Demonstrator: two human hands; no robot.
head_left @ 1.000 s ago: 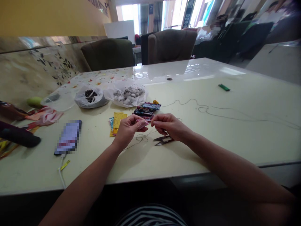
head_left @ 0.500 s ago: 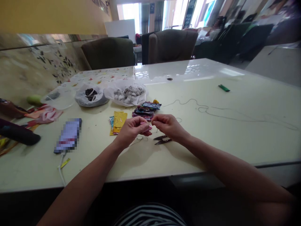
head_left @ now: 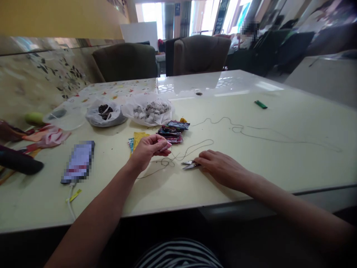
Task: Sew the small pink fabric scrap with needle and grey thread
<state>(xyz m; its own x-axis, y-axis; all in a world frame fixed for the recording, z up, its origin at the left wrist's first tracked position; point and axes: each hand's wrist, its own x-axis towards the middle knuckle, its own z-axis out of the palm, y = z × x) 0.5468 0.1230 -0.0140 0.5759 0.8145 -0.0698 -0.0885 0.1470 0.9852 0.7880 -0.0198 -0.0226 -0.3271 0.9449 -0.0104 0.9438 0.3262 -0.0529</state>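
Observation:
Between the thumb and fingers of my left hand [head_left: 147, 150] is a small folded piece of pink cloth [head_left: 166, 144]. My right hand [head_left: 220, 165] is closed around the handles of the thread snips [head_left: 189, 164], whose blades point left over the table. Loose dark thread [head_left: 167, 162] lies tangled between the two hands, with a loop reaching up to the right. Yellow and blue fabric pieces [head_left: 138, 138] lie partly behind my left hand. A stack of dark patterned fabric pieces [head_left: 173, 130] sits just beyond it.
Farther back stand a plastic bag of white tufts [head_left: 152, 111] and a bag of dark bits [head_left: 105, 113]. To the left are a phone [head_left: 78, 162] on a cable and pink cloth [head_left: 48, 136]. A green lighter [head_left: 260, 104] and long thread [head_left: 273, 138] lie right.
My right hand has left the pink cloth, moved down and right, and taken hold of the snips. The left hand still pinches the cloth, slightly farther left.

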